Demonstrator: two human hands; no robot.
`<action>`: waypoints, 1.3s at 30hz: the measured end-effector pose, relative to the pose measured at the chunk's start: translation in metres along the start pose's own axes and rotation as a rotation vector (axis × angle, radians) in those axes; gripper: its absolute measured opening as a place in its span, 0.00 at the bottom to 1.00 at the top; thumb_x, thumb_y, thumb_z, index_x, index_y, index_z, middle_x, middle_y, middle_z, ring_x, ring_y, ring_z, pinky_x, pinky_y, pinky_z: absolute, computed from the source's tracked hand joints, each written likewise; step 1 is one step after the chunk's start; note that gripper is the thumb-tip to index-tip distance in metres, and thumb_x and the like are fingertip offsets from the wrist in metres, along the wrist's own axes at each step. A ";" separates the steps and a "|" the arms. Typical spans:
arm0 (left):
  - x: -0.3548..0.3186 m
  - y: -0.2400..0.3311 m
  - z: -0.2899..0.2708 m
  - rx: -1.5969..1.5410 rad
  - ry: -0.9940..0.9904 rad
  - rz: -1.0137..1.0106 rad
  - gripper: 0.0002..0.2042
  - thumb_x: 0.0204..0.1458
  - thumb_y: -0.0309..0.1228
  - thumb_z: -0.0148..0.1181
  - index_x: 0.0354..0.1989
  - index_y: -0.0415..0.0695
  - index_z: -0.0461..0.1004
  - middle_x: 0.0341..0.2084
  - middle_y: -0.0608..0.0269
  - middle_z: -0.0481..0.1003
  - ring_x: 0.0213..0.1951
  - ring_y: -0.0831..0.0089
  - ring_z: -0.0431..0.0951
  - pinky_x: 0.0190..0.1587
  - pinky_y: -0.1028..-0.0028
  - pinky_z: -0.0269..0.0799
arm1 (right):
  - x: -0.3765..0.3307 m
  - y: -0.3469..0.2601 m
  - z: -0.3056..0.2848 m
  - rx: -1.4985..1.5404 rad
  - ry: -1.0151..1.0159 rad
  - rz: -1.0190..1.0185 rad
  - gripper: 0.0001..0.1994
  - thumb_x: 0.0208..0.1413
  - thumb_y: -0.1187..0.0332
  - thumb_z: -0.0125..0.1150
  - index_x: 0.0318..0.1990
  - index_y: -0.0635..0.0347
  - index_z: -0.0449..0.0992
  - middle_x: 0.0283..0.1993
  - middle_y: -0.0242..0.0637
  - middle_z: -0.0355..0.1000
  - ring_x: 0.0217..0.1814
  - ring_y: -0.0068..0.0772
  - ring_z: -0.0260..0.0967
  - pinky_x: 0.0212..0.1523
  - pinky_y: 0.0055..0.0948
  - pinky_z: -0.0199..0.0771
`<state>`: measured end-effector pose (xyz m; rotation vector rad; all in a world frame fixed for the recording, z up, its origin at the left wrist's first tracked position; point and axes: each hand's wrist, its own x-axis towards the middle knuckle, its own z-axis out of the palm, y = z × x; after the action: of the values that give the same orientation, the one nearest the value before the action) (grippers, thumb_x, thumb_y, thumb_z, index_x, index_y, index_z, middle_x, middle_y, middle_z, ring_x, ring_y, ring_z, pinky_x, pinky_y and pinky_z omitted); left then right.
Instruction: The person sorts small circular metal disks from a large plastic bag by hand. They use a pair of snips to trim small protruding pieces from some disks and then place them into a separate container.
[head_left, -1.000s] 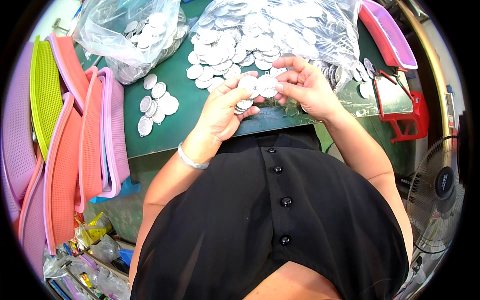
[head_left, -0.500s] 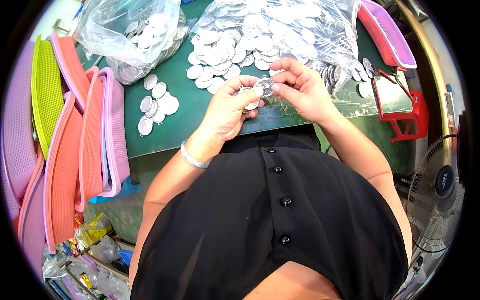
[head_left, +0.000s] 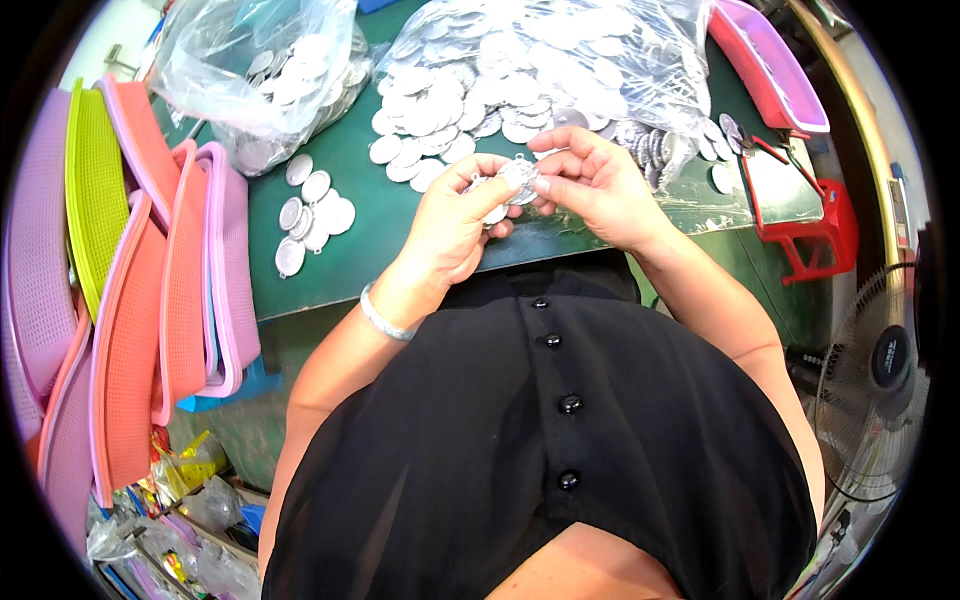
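My left hand (head_left: 450,225) and my right hand (head_left: 592,185) meet above the near edge of the green table (head_left: 370,225). Between their fingertips they pinch a small round silver disc (head_left: 517,177), and my left hand holds a few more discs under its fingers. Just beyond the hands lies a big heap of the same silver discs (head_left: 500,85), partly under clear plastic. A small row of discs (head_left: 310,210) lies on the table to the left of my left hand.
A clear plastic bag of discs (head_left: 270,80) sits at the back left. Pink, orange and yellow-green mesh trays (head_left: 130,300) stand stacked on edge at the left. A pink tray (head_left: 770,70) and a red frame (head_left: 800,240) are at the right, a floor fan (head_left: 880,370) lower right.
Both hands have stayed together over the table edge. The disc between the fingertips has been turned and shifted slightly; the fingers have regripped it.
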<state>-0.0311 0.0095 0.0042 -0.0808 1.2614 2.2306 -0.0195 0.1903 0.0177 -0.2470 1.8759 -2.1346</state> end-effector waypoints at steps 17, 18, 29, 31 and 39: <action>0.022 -0.002 0.046 0.103 -0.026 -0.093 0.07 0.47 0.25 0.56 0.35 0.41 0.69 0.26 0.64 0.71 0.23 0.77 0.69 0.20 0.84 0.60 | -0.110 -0.009 -0.267 -1.626 0.496 0.172 0.43 0.36 0.47 0.62 0.60 0.54 0.53 0.62 0.52 0.47 0.66 0.50 0.41 0.63 0.41 0.41; 0.023 -0.003 0.048 0.109 -0.022 -0.090 0.07 0.47 0.25 0.56 0.35 0.41 0.69 0.26 0.64 0.71 0.23 0.77 0.69 0.21 0.84 0.60 | -0.109 -0.011 -0.269 -1.642 0.474 0.158 0.42 0.37 0.46 0.61 0.60 0.54 0.53 0.62 0.51 0.48 0.65 0.49 0.42 0.63 0.41 0.41; 0.032 -0.007 0.058 0.208 0.043 0.025 0.07 0.44 0.23 0.60 0.33 0.39 0.71 0.22 0.65 0.72 0.21 0.81 0.69 0.19 0.85 0.61 | -0.111 0.001 -0.255 -1.774 0.753 -0.076 0.16 0.50 0.69 0.51 0.47 0.61 0.65 0.39 0.49 0.65 0.42 0.49 0.64 0.42 0.35 0.66; 0.033 -0.005 0.058 0.263 0.025 0.010 0.07 0.45 0.24 0.59 0.34 0.40 0.71 0.24 0.66 0.71 0.22 0.80 0.68 0.20 0.84 0.60 | -0.118 -0.004 -0.254 -1.617 0.884 -0.196 0.16 0.50 0.71 0.50 0.47 0.61 0.65 0.40 0.49 0.66 0.44 0.49 0.64 0.42 0.36 0.66; 0.033 -0.003 0.075 0.356 -0.034 0.048 0.07 0.46 0.26 0.59 0.33 0.40 0.71 0.22 0.68 0.70 0.20 0.82 0.68 0.19 0.86 0.60 | -0.110 -0.063 -0.114 -0.979 0.274 -0.126 0.17 0.49 0.72 0.54 0.48 0.65 0.65 0.42 0.46 0.67 0.43 0.41 0.67 0.44 0.30 0.66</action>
<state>-0.0413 0.0853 0.0329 0.1246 1.6340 2.0020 0.0421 0.3400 0.0706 -0.2725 3.0002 -1.1661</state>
